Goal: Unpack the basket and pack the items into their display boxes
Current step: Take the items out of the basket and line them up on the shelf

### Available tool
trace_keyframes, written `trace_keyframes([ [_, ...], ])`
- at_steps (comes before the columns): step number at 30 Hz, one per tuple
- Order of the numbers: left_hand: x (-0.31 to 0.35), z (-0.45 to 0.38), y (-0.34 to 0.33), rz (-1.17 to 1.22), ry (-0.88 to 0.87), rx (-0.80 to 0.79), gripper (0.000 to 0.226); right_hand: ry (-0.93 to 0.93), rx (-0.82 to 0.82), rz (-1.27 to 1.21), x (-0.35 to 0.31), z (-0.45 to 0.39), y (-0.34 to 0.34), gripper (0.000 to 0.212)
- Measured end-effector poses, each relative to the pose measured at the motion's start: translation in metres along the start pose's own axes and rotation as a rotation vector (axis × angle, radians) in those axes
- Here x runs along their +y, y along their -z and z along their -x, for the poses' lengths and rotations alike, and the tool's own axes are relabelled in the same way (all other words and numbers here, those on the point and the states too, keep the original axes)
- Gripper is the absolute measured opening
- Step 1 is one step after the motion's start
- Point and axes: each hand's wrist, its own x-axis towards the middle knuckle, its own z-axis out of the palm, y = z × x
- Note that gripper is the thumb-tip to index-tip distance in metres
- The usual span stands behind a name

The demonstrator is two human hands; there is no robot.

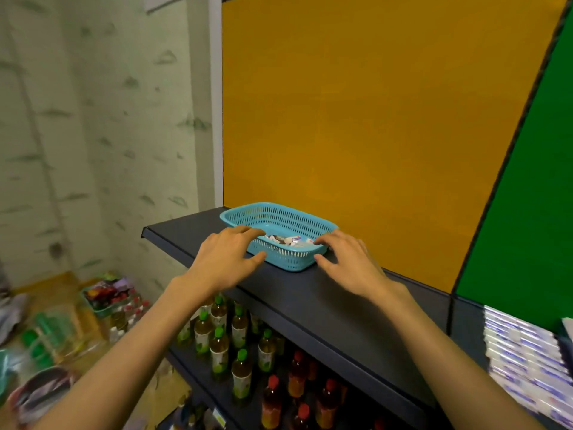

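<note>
Basically both hands are at the basket (280, 235), one per short end. It's a shallow blue plastic mesh tray on the top dark shelf (325, 305), pushed back close to the yellow panel (356, 119). The left hand (228, 259) has fingers over the near-left rim and thumb low against the outer wall; the fingers are only loosely bent, so it's reaching or touching, not clamped. The right hand (350, 263) mirrors it at the right end, fingertips at the rim, thumb by the lower wall, also relaxed and spread. Can't tell for sure whether either hand really presses the plastic.

The two-sided placement makes sense: the tray is wide and flimsy-looking, so taking it at both ends keeps it level and the contents in. Inside sits a small heap of packets (286, 240), white with dark and red bits; labels are too small to read.

No display boxes are clearly visible; a stack of white-and-purple boxes (527, 361) sits far right on the shelf, their role unclear. Bottles (223, 339) fill the shelves below.

Judgement: unpacking not yet begun, and the likely next step is pinching the rims and lifting the basket down. Risk: tipping the packets out.
</note>
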Motion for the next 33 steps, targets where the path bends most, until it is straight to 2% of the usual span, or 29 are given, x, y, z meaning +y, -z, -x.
trace_keyframes([
  [5,-0.053,-0.046,-0.028,0.056,-0.036,0.039,0.052,-0.028,0.032,-0.022,0.001,-0.060,-0.036,0.033],
  [13,-0.126,-0.137,-0.053,0.119,-0.137,0.061,0.055,-0.093,0.035,-0.008,0.009,-0.144,-0.069,0.039],
  [21,-0.156,-0.207,-0.075,0.139,-0.283,0.067,0.051,-0.148,-0.016,0.063,0.013,-0.190,-0.087,0.040],
  [25,-0.164,-0.238,-0.090,0.173,-0.399,0.009,0.051,-0.197,-0.043,0.072,0.007,-0.204,-0.096,0.043],
  [33,-0.176,-0.282,-0.120,0.293,-0.579,-0.101,0.047,-0.298,-0.211,0.001,-0.021,-0.221,-0.118,0.072],
])
